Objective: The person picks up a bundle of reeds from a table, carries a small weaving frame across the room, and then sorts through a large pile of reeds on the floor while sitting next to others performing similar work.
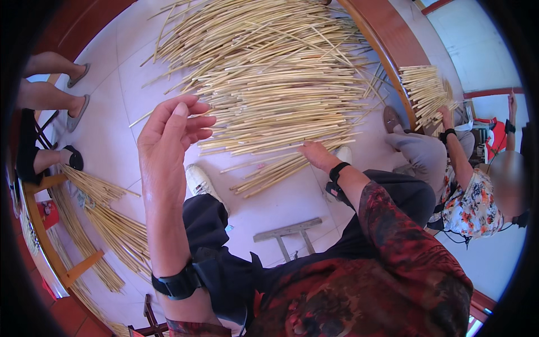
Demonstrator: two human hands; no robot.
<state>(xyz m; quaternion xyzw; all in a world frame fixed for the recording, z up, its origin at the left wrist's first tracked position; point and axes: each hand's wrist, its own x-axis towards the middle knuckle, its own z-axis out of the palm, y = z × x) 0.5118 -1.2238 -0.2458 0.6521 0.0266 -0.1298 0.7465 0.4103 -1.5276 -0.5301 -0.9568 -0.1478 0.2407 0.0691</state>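
My left hand is raised over the left ends of a large pile of thin straw-coloured sticks. Its fingers are loosely bent and apart, with nothing seen in them. Lower and to the right, my right hand is at the pile's near edge, its fingers closed on a stick that slants leftward. The undersides of those fingers are hidden. A smaller loose group of sticks lies on the floor just below, between my shoes.
A low wooden stand is on the floor before me. More sticks lie at the left by a wooden frame. A co-worker at the right handles another bundle beside a wooden board edge. Another person's legs stand far left.
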